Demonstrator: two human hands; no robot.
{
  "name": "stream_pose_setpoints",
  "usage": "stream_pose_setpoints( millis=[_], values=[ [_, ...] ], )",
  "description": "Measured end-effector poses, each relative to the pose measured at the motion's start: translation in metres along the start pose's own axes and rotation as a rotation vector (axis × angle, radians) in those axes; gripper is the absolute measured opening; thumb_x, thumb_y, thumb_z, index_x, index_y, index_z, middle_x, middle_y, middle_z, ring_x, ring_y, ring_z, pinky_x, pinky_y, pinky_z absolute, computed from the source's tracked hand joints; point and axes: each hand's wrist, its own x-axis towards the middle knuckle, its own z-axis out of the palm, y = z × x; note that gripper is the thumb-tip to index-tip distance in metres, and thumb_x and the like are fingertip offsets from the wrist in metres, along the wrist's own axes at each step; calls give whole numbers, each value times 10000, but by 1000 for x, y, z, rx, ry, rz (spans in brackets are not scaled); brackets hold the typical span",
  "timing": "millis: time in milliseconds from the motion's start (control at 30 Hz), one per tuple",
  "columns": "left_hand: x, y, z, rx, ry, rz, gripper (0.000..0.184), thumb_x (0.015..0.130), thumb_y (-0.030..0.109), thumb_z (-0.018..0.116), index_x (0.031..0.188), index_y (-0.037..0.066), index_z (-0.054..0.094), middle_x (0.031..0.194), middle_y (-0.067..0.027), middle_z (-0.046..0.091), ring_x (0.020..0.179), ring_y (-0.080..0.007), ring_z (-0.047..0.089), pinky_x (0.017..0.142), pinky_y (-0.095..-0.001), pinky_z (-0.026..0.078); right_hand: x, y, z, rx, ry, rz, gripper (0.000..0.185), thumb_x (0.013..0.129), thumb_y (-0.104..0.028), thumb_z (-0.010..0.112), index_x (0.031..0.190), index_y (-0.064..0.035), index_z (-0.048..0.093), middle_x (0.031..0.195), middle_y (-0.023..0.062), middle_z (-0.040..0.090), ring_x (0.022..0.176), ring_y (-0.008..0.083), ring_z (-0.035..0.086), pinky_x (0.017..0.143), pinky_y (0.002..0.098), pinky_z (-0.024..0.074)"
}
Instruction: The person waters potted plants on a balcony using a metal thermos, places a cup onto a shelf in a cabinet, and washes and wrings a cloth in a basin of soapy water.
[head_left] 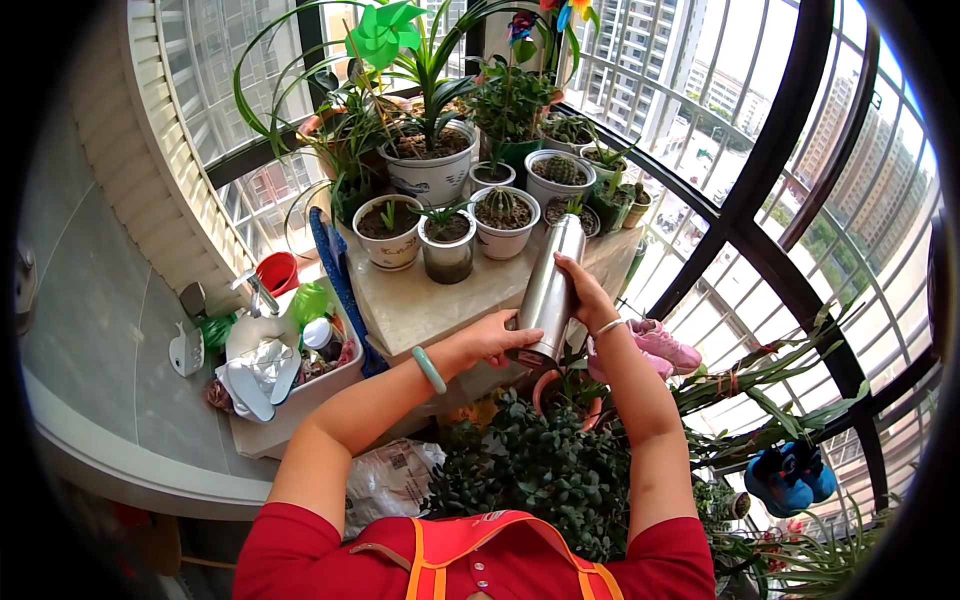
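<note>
A silver stainless-steel bottle (546,284) is tilted in front of me, its top end pointing away toward the potted plants. My right hand (588,294) is wrapped round its right side, about the middle. At the near end, my left hand (492,338) holds the bottle's lower part with the fingers across it. Just beyond the bottle are a small pot with a cactus (503,215), a white pot with a green shoot (390,235) and a pot with a spiky succulent (447,240). The bottle's top end partly covers a small round pot (586,218).
The pots stand on a stone-topped stand (400,310). A white sink (340,375) full of bottles and cloths is at the left, with a red bucket (277,272) behind. A leafy bush (530,470) grows below my arms. Pink shoes (665,347) and barred windows are at the right.
</note>
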Motion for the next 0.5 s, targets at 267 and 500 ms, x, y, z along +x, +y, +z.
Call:
stream_pose_setpoints(
  millis=[267,500],
  values=[
    [0,-1,-2,11,17,-4,839,728,533,658,1315,30,330,817,-48,573,541,-82,498,463,-214,399,0,-1,1,28,-35,3,606,696,-454,691,1061,0,527,860,100,599,724,206,596,673,363,504],
    [-2,-1,-2,13,24,7,830,736,522,654,1326,39,328,834,-52,581,541,-88,506,463,-221,409,4,2,1,42,-54,2,652,702,-451,687,1120,9,491,895,101,584,761,205,590,695,370,499]
  ],
)
